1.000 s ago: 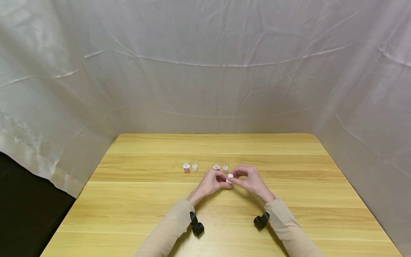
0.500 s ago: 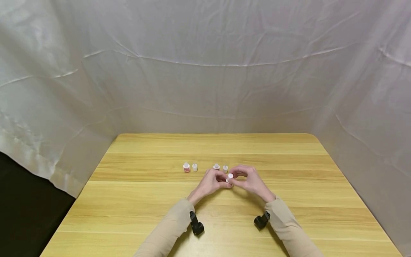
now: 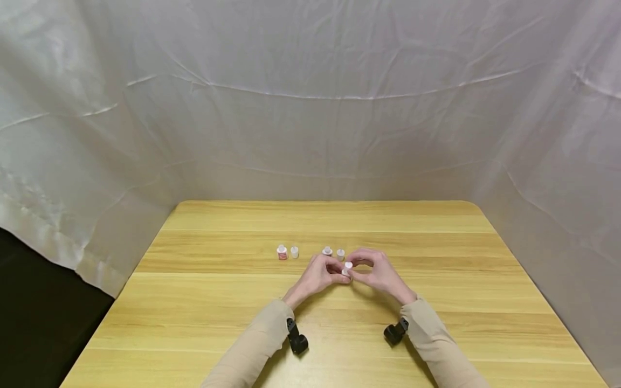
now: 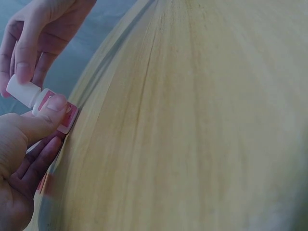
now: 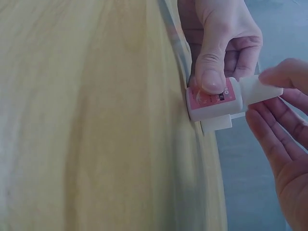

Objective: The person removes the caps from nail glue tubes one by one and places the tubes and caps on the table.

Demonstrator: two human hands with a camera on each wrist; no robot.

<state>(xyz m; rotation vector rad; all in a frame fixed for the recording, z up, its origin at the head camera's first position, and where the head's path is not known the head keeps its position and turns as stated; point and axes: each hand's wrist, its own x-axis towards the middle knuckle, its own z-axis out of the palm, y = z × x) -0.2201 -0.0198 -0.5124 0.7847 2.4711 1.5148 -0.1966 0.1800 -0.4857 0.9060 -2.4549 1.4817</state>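
My left hand (image 3: 320, 277) grips a small white bottle (image 5: 214, 103) with a pink label, thumb across the label. The bottle stands upright at the table surface. On its top sits a white cap (image 5: 255, 91), which my right hand (image 3: 379, 274) pinches between thumb and fingers. In the left wrist view, a narrow neck shows between the cap (image 4: 23, 91) and the bottle's shoulder. Whether the cap is fully seated cannot be told. Fingers hide part of the bottle in the head view.
Behind the hands, a second bottle (image 3: 327, 251) stands with a loose white cap (image 3: 340, 254) beside it. Farther left are another pink-labelled bottle (image 3: 282, 253) and its neighbouring cap (image 3: 294, 252). Grey curtains (image 3: 335, 145) surround the wooden table (image 3: 218, 302).
My right thumb and fingertips have shifted slightly on the cap. The left hand and the bottle have stayed in place.
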